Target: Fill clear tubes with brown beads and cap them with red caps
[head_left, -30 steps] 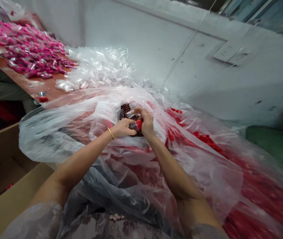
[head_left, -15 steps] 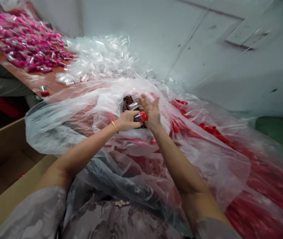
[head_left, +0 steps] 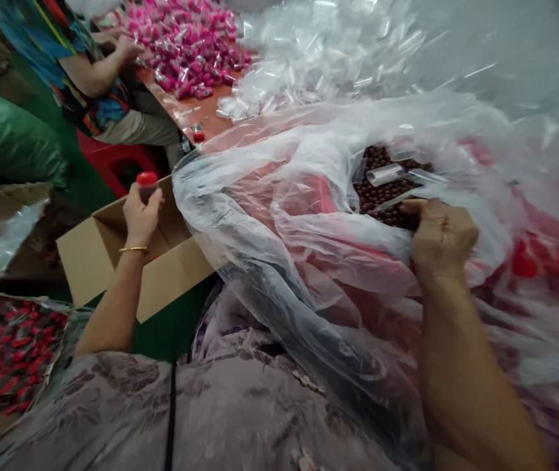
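My left hand [head_left: 141,216] is closed round a small clear container [head_left: 148,191] with a red cap and dark contents. It holds this upright above the open cardboard box [head_left: 176,278]. My right hand [head_left: 441,235] is curled at the near edge of a heap of brown beads [head_left: 382,196], index finger reaching over them. Whether its fingers grip anything is hidden. A clear tube [head_left: 385,174] lies on the beads, with a blurred clear piece beside it. Crumpled translucent plastic sheeting [head_left: 240,196] surrounds the beads.
Clear tubes [head_left: 328,59] are heaped at the back, next to pink-capped pieces [head_left: 191,46]. A co-worker's arm [head_left: 95,69] reaches toward the pink pile from a red stool [head_left: 112,157]. Red-capped containers [head_left: 9,353] fill a box at lower left. Red pieces [head_left: 525,258] lie at right under plastic.
My left hand has moved left, from the beads to above the cardboard box, carrying the red-capped container. My right hand has left the cap and its fingers have curled. The view has swung left.
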A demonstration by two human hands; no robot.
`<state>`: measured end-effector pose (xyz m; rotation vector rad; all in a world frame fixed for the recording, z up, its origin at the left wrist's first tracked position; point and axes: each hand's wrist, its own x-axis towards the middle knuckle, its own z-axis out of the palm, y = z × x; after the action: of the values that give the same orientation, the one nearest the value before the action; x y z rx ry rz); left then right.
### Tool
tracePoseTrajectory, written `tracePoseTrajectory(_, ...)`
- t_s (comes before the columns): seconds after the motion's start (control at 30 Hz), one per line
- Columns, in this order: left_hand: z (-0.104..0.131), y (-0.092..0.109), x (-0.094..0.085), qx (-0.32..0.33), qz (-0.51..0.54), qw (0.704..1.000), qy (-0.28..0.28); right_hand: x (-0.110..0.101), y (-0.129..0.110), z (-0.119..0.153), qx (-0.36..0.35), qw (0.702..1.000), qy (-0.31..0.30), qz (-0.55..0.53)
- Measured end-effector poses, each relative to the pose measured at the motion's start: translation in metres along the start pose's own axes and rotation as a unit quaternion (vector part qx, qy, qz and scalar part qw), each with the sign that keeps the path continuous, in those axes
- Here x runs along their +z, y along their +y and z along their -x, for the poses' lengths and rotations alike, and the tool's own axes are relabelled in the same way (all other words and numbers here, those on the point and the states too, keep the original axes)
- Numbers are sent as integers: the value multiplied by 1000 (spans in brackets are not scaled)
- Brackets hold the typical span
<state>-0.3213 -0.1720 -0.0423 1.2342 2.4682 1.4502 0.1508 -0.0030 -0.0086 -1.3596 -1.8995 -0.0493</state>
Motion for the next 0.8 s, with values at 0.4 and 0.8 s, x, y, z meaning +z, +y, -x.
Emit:
tracePoseTrajectory(0.4, 63, -96, 53, -162, -243, 900, -322, -2, -8, 0, 39, 999, -15, -21)
tracePoseTrajectory(0.8, 75, -97, 75, -105, -417, 840, -331, -3, -12, -3, 67, 997, -18, -33)
